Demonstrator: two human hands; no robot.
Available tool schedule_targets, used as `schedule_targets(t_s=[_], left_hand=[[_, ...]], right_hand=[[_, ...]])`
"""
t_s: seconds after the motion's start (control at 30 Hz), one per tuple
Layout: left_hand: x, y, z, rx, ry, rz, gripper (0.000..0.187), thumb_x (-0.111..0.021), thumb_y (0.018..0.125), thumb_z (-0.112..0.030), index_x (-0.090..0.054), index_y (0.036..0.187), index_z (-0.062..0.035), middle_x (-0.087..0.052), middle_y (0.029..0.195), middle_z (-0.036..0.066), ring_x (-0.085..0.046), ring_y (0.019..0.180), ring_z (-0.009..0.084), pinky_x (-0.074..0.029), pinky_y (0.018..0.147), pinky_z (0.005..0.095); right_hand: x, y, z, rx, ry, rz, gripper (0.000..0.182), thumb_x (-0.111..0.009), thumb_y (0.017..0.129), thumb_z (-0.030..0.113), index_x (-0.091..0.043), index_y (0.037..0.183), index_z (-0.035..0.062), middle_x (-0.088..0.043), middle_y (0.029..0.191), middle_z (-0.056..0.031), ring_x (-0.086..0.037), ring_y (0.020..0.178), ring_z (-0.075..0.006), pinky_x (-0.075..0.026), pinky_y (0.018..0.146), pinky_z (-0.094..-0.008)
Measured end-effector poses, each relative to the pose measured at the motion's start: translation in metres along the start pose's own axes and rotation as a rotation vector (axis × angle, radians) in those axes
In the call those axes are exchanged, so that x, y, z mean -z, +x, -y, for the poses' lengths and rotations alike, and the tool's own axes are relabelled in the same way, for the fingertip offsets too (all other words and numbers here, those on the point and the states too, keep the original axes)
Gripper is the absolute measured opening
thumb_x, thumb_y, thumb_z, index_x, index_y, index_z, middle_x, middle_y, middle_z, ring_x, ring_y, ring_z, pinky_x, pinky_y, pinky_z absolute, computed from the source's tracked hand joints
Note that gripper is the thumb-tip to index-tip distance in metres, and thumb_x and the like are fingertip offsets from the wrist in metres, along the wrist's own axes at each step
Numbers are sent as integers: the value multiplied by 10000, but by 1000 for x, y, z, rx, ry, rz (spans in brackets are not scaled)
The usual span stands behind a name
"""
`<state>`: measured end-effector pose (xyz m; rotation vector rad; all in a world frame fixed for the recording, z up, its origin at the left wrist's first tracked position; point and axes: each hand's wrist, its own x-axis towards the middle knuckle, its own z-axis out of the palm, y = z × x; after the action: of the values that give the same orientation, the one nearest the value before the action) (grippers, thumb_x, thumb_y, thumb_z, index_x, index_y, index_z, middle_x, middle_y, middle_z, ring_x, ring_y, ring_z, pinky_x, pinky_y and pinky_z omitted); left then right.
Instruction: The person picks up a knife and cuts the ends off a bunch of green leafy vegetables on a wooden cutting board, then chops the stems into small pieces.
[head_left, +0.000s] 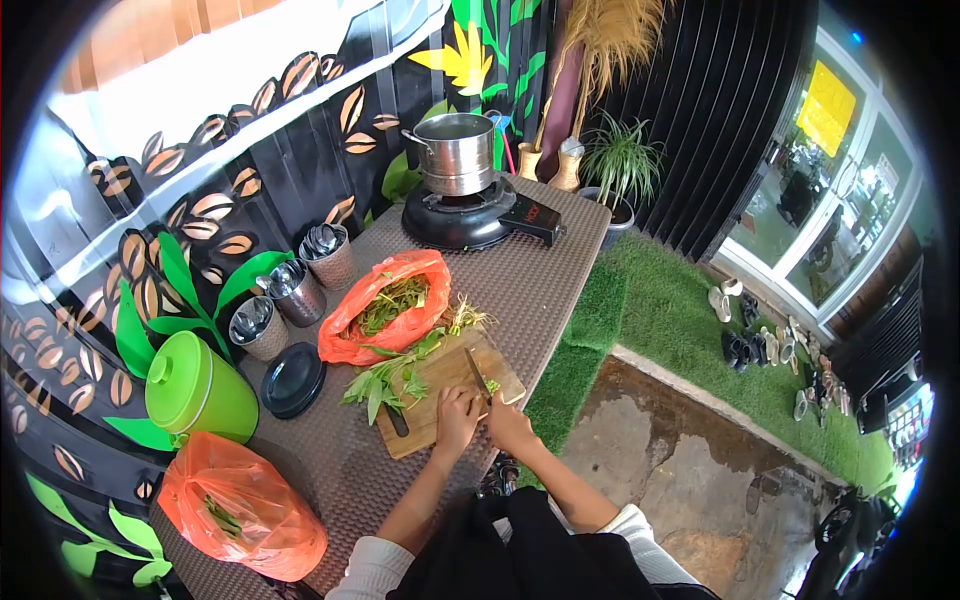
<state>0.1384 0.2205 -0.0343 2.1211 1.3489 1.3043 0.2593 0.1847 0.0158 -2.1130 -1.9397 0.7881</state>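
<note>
On a wooden cutting board (430, 427), my right hand (508, 426) grips a knife (476, 370), its blade pointing away from me. My left hand (457, 415) presses down just left of the blade, fingers curled over leafy greens; what lies under them is mostly hidden. Small chopped green bits (492, 386) sit beside the blade. Loose leafy greens (380, 388) spread over the board's left edge. Behind the board, an open orange plastic bag (345, 340) holds more greens, and pale roots (468, 316) lie to its right.
A steel pot (456, 155) stands on a black portable stove (450, 228) at the table's far end. Along the wall side are cups of cutlery (327, 262), dark plates (294, 380), a green lidded bucket (205, 395) and another orange bag (245, 510). The table edge (560, 330) runs at right.
</note>
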Motion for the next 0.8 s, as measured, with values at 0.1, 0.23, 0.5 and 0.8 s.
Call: schedule_targets(t_s=[0.1, 0.23, 0.5, 0.8], left_hand=[[0, -1, 3, 78, -104, 33, 115, -611, 787, -88, -660, 867, -22, -611, 893, 119, -533, 866, 303, -420, 806, 392], [1, -3, -2, 216, -191, 27, 112, -600, 805, -99, -612, 892, -31, -602, 904, 129, -527, 872, 307, -419, 797, 396], [1, -7, 2, -4, 88, 45, 100, -565, 828, -98, -546, 910, -44, -588, 899, 145, -495, 921, 333, -388, 831, 424], [3, -2, -2, 164, -98, 46, 129, -630, 770, -74, -581, 885, -45, -617, 854, 98, -507, 878, 296, -402, 811, 396]], right_hand=[[-3, -3, 4, -22, 7, -20, 352, -505, 817, 82, -347, 1099, -57, -629, 819, -289, -642, 785, -430, -522, 680, -492], [-18, -10, 15, -72, 12, -96, 348, -476, 844, 105, -358, 1127, -60, -631, 817, -283, -646, 785, -421, -524, 681, -487], [-13, 12, -5, 20, 21, -81, 403, -440, 884, 164, -335, 1199, -64, -629, 842, -285, -641, 793, -427, -516, 687, -515], [-16, 7, 3, -20, 23, -47, 416, -488, 854, 139, -324, 1189, -45, -628, 851, -291, -634, 799, -440, -515, 687, -512]])
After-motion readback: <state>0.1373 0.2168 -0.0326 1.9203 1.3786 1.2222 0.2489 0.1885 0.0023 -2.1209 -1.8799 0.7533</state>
